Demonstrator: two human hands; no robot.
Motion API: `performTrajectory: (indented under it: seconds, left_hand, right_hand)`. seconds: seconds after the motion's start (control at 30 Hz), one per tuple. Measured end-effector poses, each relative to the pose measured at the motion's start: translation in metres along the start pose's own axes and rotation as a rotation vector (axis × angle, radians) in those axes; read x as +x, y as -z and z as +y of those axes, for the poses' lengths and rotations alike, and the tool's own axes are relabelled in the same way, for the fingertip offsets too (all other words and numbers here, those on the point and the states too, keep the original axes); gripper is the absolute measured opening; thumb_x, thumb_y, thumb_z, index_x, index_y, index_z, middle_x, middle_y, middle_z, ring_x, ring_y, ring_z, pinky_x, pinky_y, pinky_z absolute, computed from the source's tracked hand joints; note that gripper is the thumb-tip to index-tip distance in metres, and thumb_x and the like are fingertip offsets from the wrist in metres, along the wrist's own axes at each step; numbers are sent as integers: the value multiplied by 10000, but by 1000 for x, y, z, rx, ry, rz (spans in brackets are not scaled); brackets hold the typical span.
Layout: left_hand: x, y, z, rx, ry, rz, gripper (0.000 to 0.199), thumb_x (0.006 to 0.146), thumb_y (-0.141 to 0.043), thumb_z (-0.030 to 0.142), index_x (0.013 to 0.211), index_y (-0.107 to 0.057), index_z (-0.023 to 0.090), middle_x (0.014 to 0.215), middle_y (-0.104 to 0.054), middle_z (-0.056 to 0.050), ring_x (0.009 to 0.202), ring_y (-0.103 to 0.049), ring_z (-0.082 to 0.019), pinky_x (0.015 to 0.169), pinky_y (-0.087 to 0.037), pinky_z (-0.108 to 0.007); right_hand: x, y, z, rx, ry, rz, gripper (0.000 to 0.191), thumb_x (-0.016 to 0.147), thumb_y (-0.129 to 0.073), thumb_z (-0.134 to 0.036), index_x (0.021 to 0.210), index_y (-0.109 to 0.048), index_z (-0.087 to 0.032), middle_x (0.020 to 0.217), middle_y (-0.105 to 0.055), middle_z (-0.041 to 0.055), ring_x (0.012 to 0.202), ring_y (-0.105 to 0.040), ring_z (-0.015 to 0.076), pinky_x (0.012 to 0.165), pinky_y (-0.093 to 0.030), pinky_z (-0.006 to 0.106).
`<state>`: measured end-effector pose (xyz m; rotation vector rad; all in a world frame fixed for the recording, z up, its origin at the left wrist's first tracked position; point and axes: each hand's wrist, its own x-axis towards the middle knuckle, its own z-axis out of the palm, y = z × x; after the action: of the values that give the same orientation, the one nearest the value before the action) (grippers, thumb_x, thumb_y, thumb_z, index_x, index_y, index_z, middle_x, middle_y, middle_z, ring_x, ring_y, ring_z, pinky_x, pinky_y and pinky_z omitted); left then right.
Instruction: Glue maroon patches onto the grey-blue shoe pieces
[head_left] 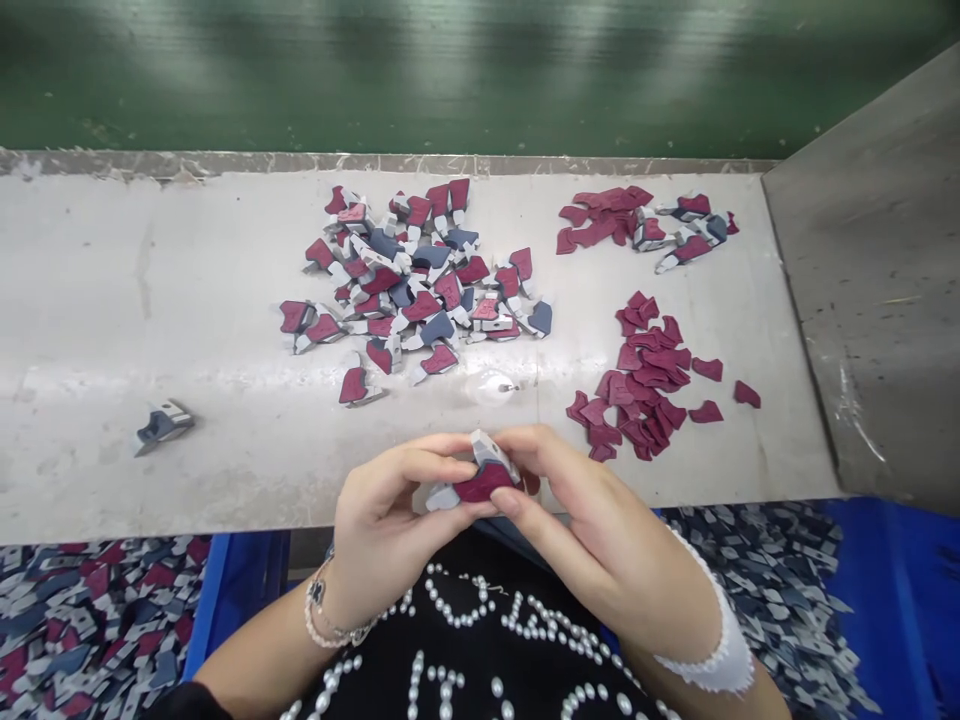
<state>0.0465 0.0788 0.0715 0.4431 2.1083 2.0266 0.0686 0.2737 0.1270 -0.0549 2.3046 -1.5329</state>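
Two blue bins sit below the near edge of the pale grey surface, and the left bin brims with loose maroon-and-grey pieces. At the far left of the surface, one grey-blue piece lies alone. Toward the middle spreads a loose heap of maroon, grey and white layered pieces, with a small clear plastic item just in front of it.

Your left hand, wearing a pearl bracelet, and your right hand meet above your pearl-studded black top. The fingers of both hands are closed, gripping one maroon-and-grey layered piece between them, just over the surface's near edge. A white lace cuff circles your right wrist.

Farther right, maroon cut patches lie in a loose pile. Behind them, a smaller maroon cluster sits just beside a few layered pieces. A grey metal side panel borders the surface, and the right bin holds more grey-and-white pieces.
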Motion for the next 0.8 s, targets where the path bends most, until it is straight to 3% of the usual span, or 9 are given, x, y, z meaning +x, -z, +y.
performTrajectory:
  seconds: [0.13, 0.3, 0.43, 0.53, 0.63, 0.8]
  left_hand:
    - [7, 5, 6, 202, 44, -54, 339, 800, -776, 106, 1082, -679, 265, 1050, -762, 5, 899, -747, -149, 829, -629, -231]
    - [20, 9, 18, 423, -47, -260, 240, 868, -717, 137, 1074, -679, 254, 942, -778, 31, 782, -727, -101, 727, -585, -156]
    - [22, 10, 21, 350, -9, -260, 166, 850, -740, 141, 979, -693, 236, 830, -764, 54, 696, -698, -78, 677, -560, -137]
    - [21, 10, 18, 206, 142, -260, 127, 791, -793, 141, 839, -700, 211, 730, -741, 59, 618, -663, -74, 600, -534, -142]
    - [20, 8, 14, 42, 293, -280, 176, 734, -840, 143, 717, -670, 187, 658, -717, 58, 585, -637, -74, 552, -502, -145]
    - [23, 10, 11, -95, 410, -338, 157, 726, -857, 161, 763, -710, 201, 716, -750, 48, 644, -673, -82, 608, -528, -148]
  right_hand:
    - [-1, 4, 1, -95, 20, 33, 99, 1032, -470, -259, 1102, -540, -251, 967, -650, 37, 864, -633, 203, 730, -504, 347]
    - [1, 0, -2, -215, 78, 28, 150, 1007, -478, -138, 1109, -572, -193, 950, -659, 39, 874, -622, 202, 759, -501, 348]
    - [3, -1, -2, -267, 132, -1, 115, 1006, -481, -135, 1053, -582, -160, 901, -658, 47, 820, -609, 208, 705, -501, 344]
    - [2, 2, -2, -291, 194, -63, 159, 1000, -452, -104, 979, -603, -151, 912, -661, 69, 816, -604, 220, 683, -507, 352]
    - [1, 7, -3, -339, 215, -105, 229, 973, -436, -41, 1037, -633, -139, 895, -657, 73, 792, -595, 226, 653, -501, 354]
    - [1, 12, -7, -338, 205, -138, 226, 980, -439, -71, 1029, -651, -132, 869, -651, 74, 798, -589, 232, 662, -509, 363]
